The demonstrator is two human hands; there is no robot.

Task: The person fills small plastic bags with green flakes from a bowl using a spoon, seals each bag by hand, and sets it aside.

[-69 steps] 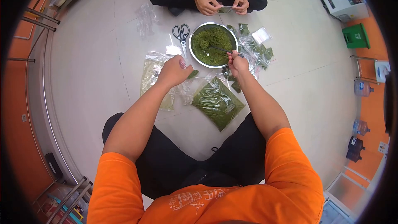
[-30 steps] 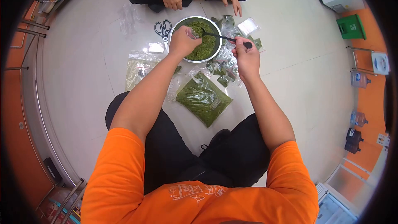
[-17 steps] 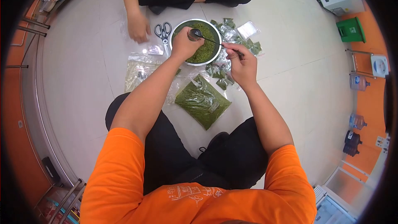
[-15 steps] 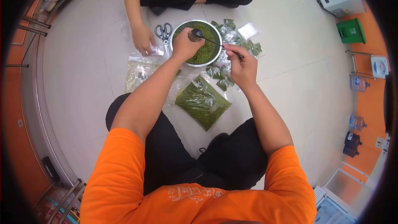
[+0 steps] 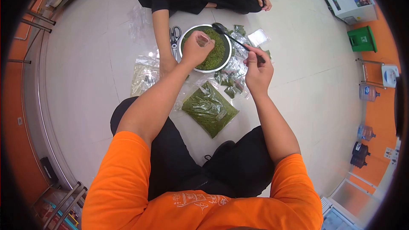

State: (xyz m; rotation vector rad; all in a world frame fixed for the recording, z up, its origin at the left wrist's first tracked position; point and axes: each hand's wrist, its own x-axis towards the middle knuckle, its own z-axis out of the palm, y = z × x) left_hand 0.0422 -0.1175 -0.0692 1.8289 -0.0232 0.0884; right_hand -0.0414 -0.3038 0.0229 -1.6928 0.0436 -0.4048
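Observation:
A steel bowl (image 5: 230,55) holds finely chopped green leaves (image 5: 215,57). Over its left half, my left hand (image 5: 196,51) is closed around a small clear plastic bag (image 5: 203,39), whose mouth is spread between the fingers. My right hand (image 5: 258,69) grips the handle of a black spoon (image 5: 219,28) to the right of the bowl. The spoon's head is over the bowl's far rim; whether it carries anything is hard to see. Nearer me lies a large clear bag (image 5: 209,110) full of green material.
Small filled packets (image 5: 230,90) and clear plastic lie right of the bowl, near a whitish clear pack (image 5: 258,37). Scissors (image 5: 174,36) lie to its left. A co-worker sits opposite, one hand (image 5: 167,64) reaching toward flat clear bags (image 5: 145,74), partly behind my left forearm.
My right hand has drawn the spoon right and away from the small bag. My left hand still holds the bag over the bowl. The co-worker's arm has reached closer to me.

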